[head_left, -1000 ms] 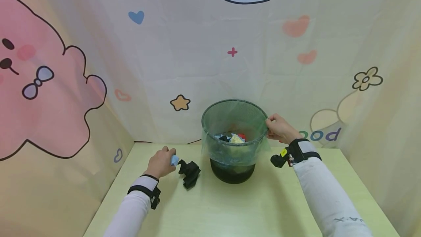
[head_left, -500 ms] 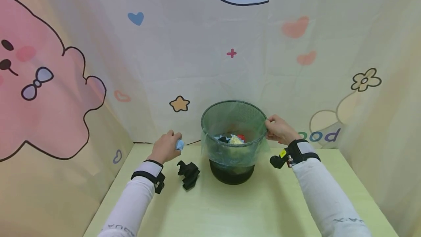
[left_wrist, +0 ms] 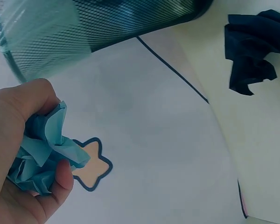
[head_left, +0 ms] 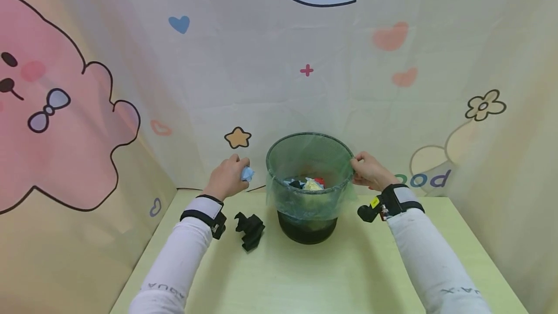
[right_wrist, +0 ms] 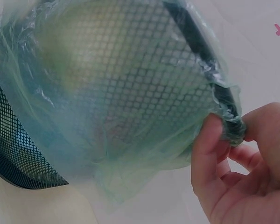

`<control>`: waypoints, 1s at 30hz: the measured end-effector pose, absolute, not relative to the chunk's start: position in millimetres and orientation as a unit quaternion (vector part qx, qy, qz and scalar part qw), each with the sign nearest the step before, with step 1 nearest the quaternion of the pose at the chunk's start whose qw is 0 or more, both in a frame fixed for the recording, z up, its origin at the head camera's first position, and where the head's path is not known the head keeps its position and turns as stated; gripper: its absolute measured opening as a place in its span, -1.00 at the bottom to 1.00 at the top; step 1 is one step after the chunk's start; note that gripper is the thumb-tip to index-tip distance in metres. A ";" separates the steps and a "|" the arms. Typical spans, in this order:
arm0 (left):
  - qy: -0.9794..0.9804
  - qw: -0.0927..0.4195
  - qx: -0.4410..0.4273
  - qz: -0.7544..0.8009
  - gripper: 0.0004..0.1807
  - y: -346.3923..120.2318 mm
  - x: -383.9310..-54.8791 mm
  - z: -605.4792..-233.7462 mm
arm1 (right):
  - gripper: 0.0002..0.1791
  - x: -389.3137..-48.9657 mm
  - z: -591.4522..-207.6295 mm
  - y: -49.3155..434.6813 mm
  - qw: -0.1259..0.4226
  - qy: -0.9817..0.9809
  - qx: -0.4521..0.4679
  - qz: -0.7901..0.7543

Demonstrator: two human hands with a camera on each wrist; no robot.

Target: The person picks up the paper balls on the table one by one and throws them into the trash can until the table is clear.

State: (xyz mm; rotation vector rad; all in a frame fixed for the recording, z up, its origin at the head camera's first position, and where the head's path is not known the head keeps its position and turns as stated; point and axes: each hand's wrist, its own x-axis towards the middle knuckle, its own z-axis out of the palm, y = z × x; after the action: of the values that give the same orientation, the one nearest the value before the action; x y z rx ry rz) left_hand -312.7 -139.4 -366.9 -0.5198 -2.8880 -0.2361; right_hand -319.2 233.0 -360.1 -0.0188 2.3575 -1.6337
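My left hand point(head_left: 228, 177) grips a crumpled ball of light blue paper point(left_wrist: 49, 147), lifted above the table just left of the bin. The black mesh wastebasket point(head_left: 307, 231) stands upright, lined with a thin green plastic bag point(right_wrist: 144, 135) folded over its rim. At the rim's right side my right hand point(head_left: 370, 168) pinches the bag and the edge between thumb and fingers. Inside the bin lie several crumpled paper pieces point(head_left: 313, 184), pale yellow, red, black and blue. A crumpled black paper point(head_left: 250, 231) lies on the table between my left forearm and the bin.
The pale yellow-green table point(head_left: 331, 280) runs back to a printed curtain point(head_left: 270, 62) that hangs close behind the bin. More curtain closes in the left and right sides. Each wrist wears a black strap with a small camera point(head_left: 370, 213).
My left hand has risen and moved forward and right, carrying the blue paper from beside the black paper toward the bin's left side. The right hand keeps its place at the rim.
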 end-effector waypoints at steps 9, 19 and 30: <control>-0.972 0.116 -0.188 -0.072 -0.61 -126.7 -317.2 -346.0 | -0.89 -318.9 -361.8 233.5 0.136 0.814 -0.011 -0.565; -0.970 0.122 -0.199 -0.062 -0.63 -116.5 -320.5 -322.6 | -0.89 -318.6 -360.4 233.5 0.134 0.815 -0.007 -0.564; -0.967 0.117 -0.217 -0.063 -0.60 -96.6 -322.6 -309.4 | -0.88 -316.7 -358.7 231.9 0.135 0.814 -0.005 -0.565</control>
State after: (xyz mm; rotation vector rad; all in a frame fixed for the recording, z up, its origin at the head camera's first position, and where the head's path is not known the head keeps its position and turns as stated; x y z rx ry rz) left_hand -322.6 -96.6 -309.4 -0.6344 -2.8304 -0.1856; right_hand -316.7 231.9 -358.7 -0.0132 2.3577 -1.6361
